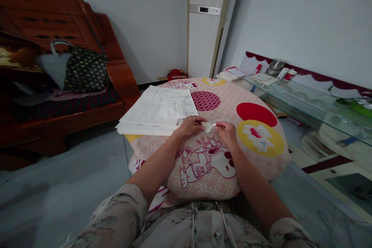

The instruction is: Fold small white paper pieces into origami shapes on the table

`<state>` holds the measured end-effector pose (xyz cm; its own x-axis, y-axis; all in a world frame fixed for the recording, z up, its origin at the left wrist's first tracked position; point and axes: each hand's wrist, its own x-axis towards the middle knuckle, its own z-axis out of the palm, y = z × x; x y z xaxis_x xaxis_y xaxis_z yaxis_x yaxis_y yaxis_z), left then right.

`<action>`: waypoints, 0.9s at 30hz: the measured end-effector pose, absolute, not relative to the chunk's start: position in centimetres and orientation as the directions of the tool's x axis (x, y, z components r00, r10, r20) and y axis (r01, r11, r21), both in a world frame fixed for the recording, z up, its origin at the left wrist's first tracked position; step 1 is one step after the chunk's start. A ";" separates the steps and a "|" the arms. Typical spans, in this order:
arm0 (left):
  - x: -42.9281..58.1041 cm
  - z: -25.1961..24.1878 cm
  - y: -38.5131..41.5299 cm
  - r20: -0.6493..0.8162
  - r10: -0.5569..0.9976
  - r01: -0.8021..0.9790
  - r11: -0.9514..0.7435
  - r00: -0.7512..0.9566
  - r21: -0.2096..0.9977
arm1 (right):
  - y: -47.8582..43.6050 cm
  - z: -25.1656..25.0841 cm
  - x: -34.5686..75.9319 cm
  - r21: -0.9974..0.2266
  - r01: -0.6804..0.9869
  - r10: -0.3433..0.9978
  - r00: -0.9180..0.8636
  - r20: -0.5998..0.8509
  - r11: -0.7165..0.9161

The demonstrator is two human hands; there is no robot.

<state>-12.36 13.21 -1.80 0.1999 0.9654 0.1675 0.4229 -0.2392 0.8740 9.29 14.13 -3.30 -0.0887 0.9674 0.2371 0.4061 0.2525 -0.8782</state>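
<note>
Between my two hands is a small folded piece of white paper [208, 126], held just above the patterned tablecloth. The fingers of my left hand [190, 126] pinch its left side. My right hand [227, 131] grips the paper's right corner between thumb and fingertips. Close by on the left lies a thick stack of printed sheets [151, 108], its near right corner partly behind my left hand. How the small paper is folded is too fine to make out.
The round table wears a pink cartoon tablecloth [203, 186]. On the right stands a glass-topped cabinet [314, 104] with papers and a metal container. A wooden bench [116, 81] holding a dotted bag [84, 69] is at the left. A tall white air conditioner [203, 42] stands behind.
</note>
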 end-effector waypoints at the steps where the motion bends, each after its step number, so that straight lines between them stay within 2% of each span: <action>1: -12.2 -1.7 13.1 0.184 0.962 0.460 -0.258 0.199 0.850 | 14.1 -3.3 9.3 -0.872 0.417 0.967 -0.096 0.237 0.255; 5: -11.3 -1.1 12.7 0.238 0.945 0.571 -0.326 0.226 0.753 | 13.9 -2.8 9.2 -0.815 0.463 0.937 -0.142 0.319 0.348; 8: -10.5 -0.8 12.4 0.269 0.930 0.667 -0.368 0.252 0.648 | 13.6 -2.3 9.0 -0.683 0.525 0.856 -0.223 0.466 0.508; 10: -9.8 -0.6 12.2 0.270 0.933 0.753 -0.352 0.237 0.555 | 13.3 -2.1 8.6 -0.568 0.588 0.807 -0.296 0.511 0.576; 15: -8.3 -0.4 12.1 0.228 0.961 0.900 -0.234 0.156 0.369 | 13.1 -1.9 7.5 -0.371 0.767 0.820 -0.332 0.467 0.523; 18: -7.8 -0.5 12.1 0.211 0.969 0.924 -0.197 0.132 0.328 | 13.1 -1.7 7.2 -0.350 0.825 0.857 -0.276 0.435 0.443; 22: -7.9 -0.8 12.3 0.210 0.970 0.929 -0.184 0.119 0.323 | 13.1 -1.5 7.3 -0.394 0.847 0.902 -0.202 0.382 0.357; 27: -8.1 -1.1 12.4 0.214 0.970 0.919 -0.187 0.117 0.348 | 13.5 -1.6 7.4 -0.427 0.828 0.894 -0.182 0.409 0.363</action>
<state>-8.10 12.39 -1.09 0.1166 0.9698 0.2141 0.9187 -0.1872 0.3478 7.35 13.48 -1.56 -0.1818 0.8944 0.4087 0.8279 0.3635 -0.4271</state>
